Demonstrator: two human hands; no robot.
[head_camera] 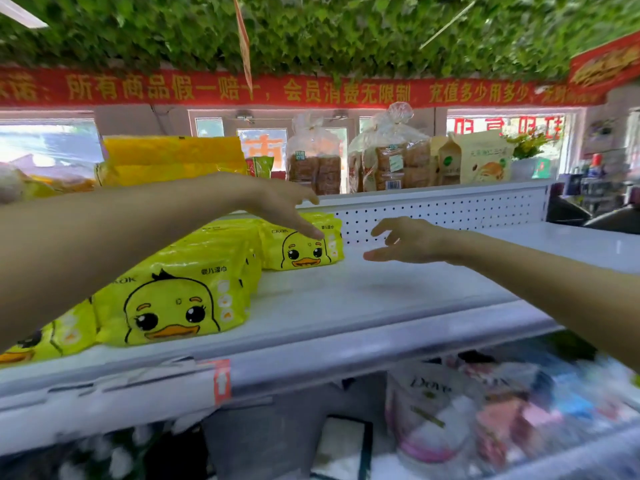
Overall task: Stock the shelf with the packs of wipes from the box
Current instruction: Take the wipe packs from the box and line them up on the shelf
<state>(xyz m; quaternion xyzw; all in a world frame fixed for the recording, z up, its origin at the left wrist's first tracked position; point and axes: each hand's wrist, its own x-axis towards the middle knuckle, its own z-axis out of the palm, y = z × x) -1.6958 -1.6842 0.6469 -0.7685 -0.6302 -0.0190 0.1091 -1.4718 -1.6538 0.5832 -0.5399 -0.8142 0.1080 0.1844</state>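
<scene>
Yellow packs of wipes with a duck face stand in rows on the white shelf (346,299). The nearest front pack (173,306) is at the left, and another pack (304,247) stands at the back by the perforated wall. My left hand (280,206) reaches over that back pack, fingers straight, the fingertips touching or just above its top. My right hand (405,240) hovers over the bare shelf to the right of the pack, fingers loosely spread, holding nothing. The box is not in view.
The top shelf above holds bagged bread (384,161) and yellow packages (173,157). Below the white shelf lie Dove refill bags (429,410) and other goods, blurred. A red price tag (221,381) sits on the shelf's front edge.
</scene>
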